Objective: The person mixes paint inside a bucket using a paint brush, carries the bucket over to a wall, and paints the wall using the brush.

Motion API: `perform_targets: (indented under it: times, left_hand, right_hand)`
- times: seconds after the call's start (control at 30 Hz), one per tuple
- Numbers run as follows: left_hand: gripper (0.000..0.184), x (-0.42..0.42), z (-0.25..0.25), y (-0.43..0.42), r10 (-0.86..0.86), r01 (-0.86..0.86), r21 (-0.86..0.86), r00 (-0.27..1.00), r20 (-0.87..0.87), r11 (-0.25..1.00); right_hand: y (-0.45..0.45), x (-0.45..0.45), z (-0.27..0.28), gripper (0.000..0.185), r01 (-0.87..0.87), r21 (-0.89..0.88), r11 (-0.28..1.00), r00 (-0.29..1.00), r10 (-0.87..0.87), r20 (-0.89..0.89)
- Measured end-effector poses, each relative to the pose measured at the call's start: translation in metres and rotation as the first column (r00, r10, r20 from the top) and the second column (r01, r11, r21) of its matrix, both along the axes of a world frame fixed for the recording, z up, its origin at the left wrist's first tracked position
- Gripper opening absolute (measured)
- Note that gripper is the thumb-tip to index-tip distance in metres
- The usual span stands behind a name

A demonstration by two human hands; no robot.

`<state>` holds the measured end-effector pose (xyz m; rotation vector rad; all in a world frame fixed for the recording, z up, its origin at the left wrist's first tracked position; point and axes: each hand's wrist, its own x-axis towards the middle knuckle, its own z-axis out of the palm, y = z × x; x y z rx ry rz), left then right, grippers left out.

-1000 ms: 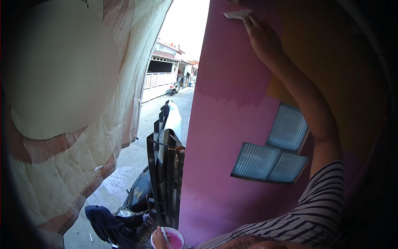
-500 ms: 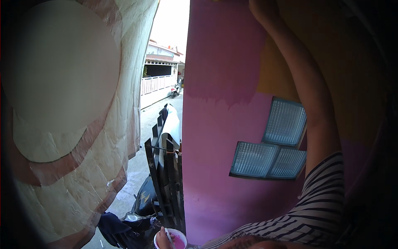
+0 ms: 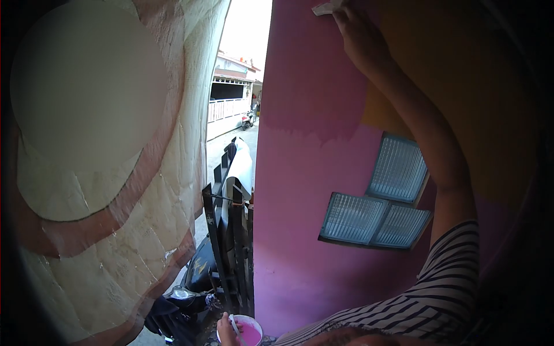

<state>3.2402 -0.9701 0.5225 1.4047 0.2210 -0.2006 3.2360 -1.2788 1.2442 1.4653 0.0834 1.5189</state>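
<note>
High on the pink wall (image 3: 300, 179), my right hand (image 3: 363, 43) is closed around a paintbrush (image 3: 326, 8), whose pale wide end lies against the upper wall. A darker pink patch with a ragged lower edge covers the wall below it. Down at the bottom of the view, my left hand (image 3: 225, 330) grips the near side of a white bucket (image 3: 261, 331) at its rim. Pink paint (image 3: 250, 334) shows inside it. A thin white strip, perhaps the bucket's handle, runs beside my fingers.
Glass-block windows (image 3: 349, 218) sit in the wall below my raised arm. On the left hangs a large cream and brown sheet (image 3: 109, 230). A black slatted gate (image 3: 234, 248) and a parked motorbike (image 3: 199, 265) stand beside the wall's edge. A yellow-brown wall area (image 3: 381, 112) adjoins the pink.
My right hand has come lower into view, and the brush now shows more fully. The left hand stays at the bucket. The view has shifted slightly.
</note>
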Motion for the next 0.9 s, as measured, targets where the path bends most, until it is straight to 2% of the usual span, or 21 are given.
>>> perform_targets:
  times: [0.07,0.1,0.17,0.23,0.27,0.3,0.33,0.37,0.4,0.47,0.5,0.53,0.57,0.6,0.63,0.67,0.7,0.73,0.77,0.83,0.9]
  left_hand:
    - [0.040,-0.001,0.001,0.001,0.001,-0.001,-0.013,1.000,0.005,1.000]
    - [0.040,-0.003,0.002,0.001,0.004,-0.004,-0.018,1.000,0.008,1.000]
    - [0.039,-0.007,0.004,0.002,0.006,-0.005,-0.045,1.000,0.011,0.999]
    - [0.038,-0.009,-0.002,0.002,0.028,-0.027,-0.070,0.999,0.023,0.997]
    - [0.037,-0.010,-0.012,0.003,0.047,-0.046,-0.009,0.994,0.095,0.999]
    - [0.037,-0.012,-0.021,0.002,-0.040,-0.108,0.383,0.933,0.358,0.918]
    - [0.037,-0.005,-0.048,0.001,-0.032,-0.113,0.379,0.934,0.356,0.919]
    - [0.036,0.010,-0.091,-0.004,0.041,-0.142,0.270,0.936,0.349,0.952]
    - [0.036,0.016,-0.114,-0.006,0.113,-0.175,0.160,0.936,0.333,0.972]
    - [0.037,-0.003,-0.059,-0.007,0.165,-0.218,0.156,0.941,0.295,0.963]
    - [0.036,-0.015,-0.019,-0.003,0.154,-0.157,0.012,0.978,0.138,0.988]
    - [0.034,-0.022,-0.001,0.001,0.113,-0.114,-0.137,0.993,-0.016,0.984]
    - [0.034,-0.022,-0.003,0.004,0.118,-0.119,-0.133,0.993,-0.014,0.984]
    - [0.033,-0.019,-0.009,0.005,0.098,-0.301,0.281,0.822,0.562,0.911]
    - [0.032,-0.018,-0.016,0.006,-0.216,-0.623,0.458,0.426,0.879,0.634]
    - [0.032,-0.013,-0.046,0.004,-0.216,-0.626,0.459,0.426,0.878,0.631]
    - [0.029,-0.004,-0.093,-0.004,0.037,-0.370,0.354,0.734,0.678,0.859]
    - [0.026,-0.001,-0.119,-0.008,0.139,-0.170,0.081,0.945,0.297,0.982]
    - [0.026,-0.004,-0.121,-0.007,0.142,-0.173,0.083,0.945,0.295,0.981]
    - [0.025,-0.008,-0.115,-0.008,0.196,-0.174,-0.127,0.961,0.193,0.977]
    - [0.026,-0.033,-0.040,-0.004,0.147,-0.139,-0.194,0.989,0.029,0.971]
  right_hand:
    - [0.012,-0.004,0.002,0.030,-0.122,0.044,0.992,0.990,0.119,0.073]
    - [0.014,-0.006,0.007,0.030,-0.122,0.044,0.992,0.991,0.119,0.067]
    - [0.014,-0.005,0.020,0.031,-0.019,0.232,0.973,1.000,0.018,0.006]
    - [0.003,0.005,0.017,0.030,-0.048,0.178,0.983,0.998,0.043,0.035]
    - [-0.003,0.011,0.015,0.029,-0.076,0.120,0.990,0.995,0.068,0.066]
    - [-0.005,0.013,0.006,0.029,-0.081,0.115,0.990,0.995,0.074,0.065]
    - [-0.004,0.013,-0.008,0.029,-0.061,0.144,0.988,0.998,0.065,-0.018]
    - [-0.001,0.013,-0.020,0.029,-0.041,0.170,0.985,0.993,0.059,-0.102]
    - [0.002,0.016,-0.029,0.029,-0.050,0.166,0.985,0.992,0.068,-0.106]
    - [0.011,0.022,-0.043,0.025,-0.106,0.073,0.992,0.993,0.110,-0.053]
    - [0.015,0.027,-0.042,0.025,-0.109,0.076,0.991,0.992,0.114,-0.055]
    - [0.019,0.032,-0.038,0.027,-0.106,0.143,0.984,0.993,0.112,-0.036]
    - [0.023,0.037,-0.033,0.031,-0.106,0.205,0.973,0.994,0.111,-0.016]
    - [0.028,0.040,-0.029,0.031,-0.111,0.203,0.973,0.993,0.116,-0.013]
    - [0.033,0.042,-0.027,0.031,-0.080,0.232,0.969,0.996,0.085,-0.011]
    - [0.035,0.045,-0.026,0.031,-0.051,0.264,0.963,0.998,0.055,-0.009]
    - [0.032,0.051,-0.029,0.031,-0.054,0.266,0.963,0.998,0.058,-0.008]
    - [0.024,0.062,-0.036,0.030,-0.053,0.246,0.968,0.999,0.054,0.006]
    - [0.021,0.069,-0.041,0.029,-0.055,0.228,0.972,0.998,0.052,0.019]
    - [0.028,0.062,-0.055,0.027,-0.054,0.202,0.978,0.998,0.057,-0.012]
    - [0.038,0.063,-0.056,0.026,-0.055,0.170,0.984,0.997,0.064,-0.047]
